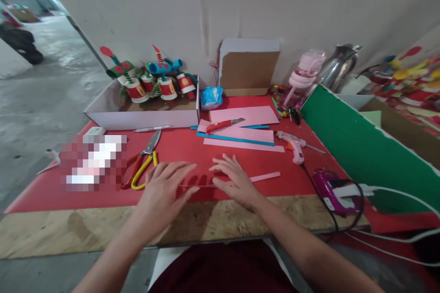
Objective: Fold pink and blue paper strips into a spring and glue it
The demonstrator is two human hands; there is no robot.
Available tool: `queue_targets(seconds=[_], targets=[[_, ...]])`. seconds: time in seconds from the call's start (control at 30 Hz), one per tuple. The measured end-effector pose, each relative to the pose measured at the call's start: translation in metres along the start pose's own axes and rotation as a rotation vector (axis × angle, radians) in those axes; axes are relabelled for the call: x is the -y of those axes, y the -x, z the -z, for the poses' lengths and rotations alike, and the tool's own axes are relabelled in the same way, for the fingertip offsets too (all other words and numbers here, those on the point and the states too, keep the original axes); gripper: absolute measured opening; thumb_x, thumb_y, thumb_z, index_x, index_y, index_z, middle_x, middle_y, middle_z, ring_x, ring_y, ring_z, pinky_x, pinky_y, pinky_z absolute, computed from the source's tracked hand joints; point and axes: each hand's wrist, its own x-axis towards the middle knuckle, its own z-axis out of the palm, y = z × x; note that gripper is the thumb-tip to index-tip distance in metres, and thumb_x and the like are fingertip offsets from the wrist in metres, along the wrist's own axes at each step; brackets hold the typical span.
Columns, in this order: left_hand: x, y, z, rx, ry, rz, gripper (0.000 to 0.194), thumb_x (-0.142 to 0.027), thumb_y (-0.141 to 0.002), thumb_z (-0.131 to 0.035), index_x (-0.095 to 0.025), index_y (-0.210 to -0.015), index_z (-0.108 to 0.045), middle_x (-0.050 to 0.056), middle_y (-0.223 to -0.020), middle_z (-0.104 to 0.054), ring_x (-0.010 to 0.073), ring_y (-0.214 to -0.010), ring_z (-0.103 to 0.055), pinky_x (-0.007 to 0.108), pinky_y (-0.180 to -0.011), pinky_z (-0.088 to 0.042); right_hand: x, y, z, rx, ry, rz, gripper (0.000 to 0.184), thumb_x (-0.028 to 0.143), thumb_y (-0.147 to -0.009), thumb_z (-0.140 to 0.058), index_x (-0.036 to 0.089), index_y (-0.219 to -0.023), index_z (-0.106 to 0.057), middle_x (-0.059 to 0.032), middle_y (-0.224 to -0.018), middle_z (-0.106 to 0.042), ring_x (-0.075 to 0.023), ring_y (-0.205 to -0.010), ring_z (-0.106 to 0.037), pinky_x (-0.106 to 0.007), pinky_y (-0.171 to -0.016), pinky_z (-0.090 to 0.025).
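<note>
A narrow pink paper strip (264, 176) lies across the red table covering in front of me, seemingly bent or turned on edge towards its left part. My left hand (167, 187) hovers at the strip's left end, thumb and fingers apart. Over the strip's middle is my right hand (235, 181), its fingers spread and its thumb close to the paper; whether it touches cannot be made out. Beyond the hands lie pink paper sheets (254, 115), a blue strip (237, 139) and a red-handled utility knife (223, 125).
Scissors (146, 160) with red and yellow handles lie left of my left hand. A pink glue gun (294, 145) and a purple power strip (335, 192) with cables sit right. A white box (144, 119) holds paper-cup figures. A green-sided box (364, 155) stands right.
</note>
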Motion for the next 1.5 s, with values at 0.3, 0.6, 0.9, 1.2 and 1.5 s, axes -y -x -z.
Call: queue_targets(seconds=[0.3, 0.6, 0.9, 1.2, 1.5], targets=[[0.019, 0.02, -0.02, 0.047, 0.032, 0.086, 0.021, -0.025, -0.087, -0.051, -0.025, -0.077, -0.069, 0.002, -0.082, -0.065, 0.019, -0.085, -0.051, 0.039, -0.083, -0.035, 0.004, -0.004, 0.001, 0.092, 0.183, 0.052, 0.011, 0.033, -0.078, -0.064, 0.024, -0.085, -0.064, -0.0039, -0.134, -0.053, -0.0272, -0.136, -0.03, -0.058, -0.11, -0.011], [0.03, 0.02, -0.015, -0.095, -0.086, -0.011, 0.035, -0.016, -0.09, -0.042, -0.035, -0.095, -0.071, 0.003, -0.095, -0.066, 0.021, -0.092, -0.05, 0.043, -0.092, -0.032, 0.0, -0.007, -0.002, 0.058, 0.116, 0.04, 0.007, 0.033, -0.079, -0.065, 0.027, -0.081, -0.068, -0.0021, -0.13, -0.057, -0.0267, -0.132, -0.037, -0.06, -0.11, -0.012], [0.037, 0.024, -0.021, 0.076, -0.079, -0.048, 0.03, -0.021, -0.089, -0.042, -0.032, -0.098, -0.069, 0.002, -0.098, -0.067, 0.0205, -0.094, -0.05, 0.041, -0.094, -0.032, -0.001, -0.008, -0.004, 0.06, 0.139, 0.038, 0.004, 0.03, -0.076, -0.069, 0.027, -0.077, -0.069, -0.0025, -0.126, -0.06, -0.0269, -0.131, -0.039, -0.062, -0.109, -0.012], [0.033, 0.017, -0.021, 0.072, 0.017, -0.043, 0.031, -0.023, -0.092, -0.042, -0.037, -0.108, -0.064, 0.001, -0.097, -0.064, 0.0188, -0.095, -0.048, 0.04, -0.095, -0.029, -0.001, -0.009, -0.005, 0.044, 0.135, 0.03, 0.007, 0.032, -0.076, -0.068, 0.026, -0.074, -0.068, -0.0027, -0.122, -0.063, -0.0271, -0.129, -0.042, -0.061, -0.109, -0.013], [0.037, 0.016, -0.025, 0.1, 0.133, 0.053, 0.027, -0.029, -0.091, -0.043, -0.03, -0.088, -0.07, 0.002, -0.097, -0.066, 0.0201, -0.093, -0.049, 0.039, -0.084, -0.035, -0.003, -0.01, -0.005, 0.023, 0.132, 0.024, 0.015, 0.036, -0.079, -0.064, 0.023, -0.071, -0.065, -0.0056, -0.122, -0.062, -0.0265, -0.127, -0.044, -0.061, -0.109, -0.013]])
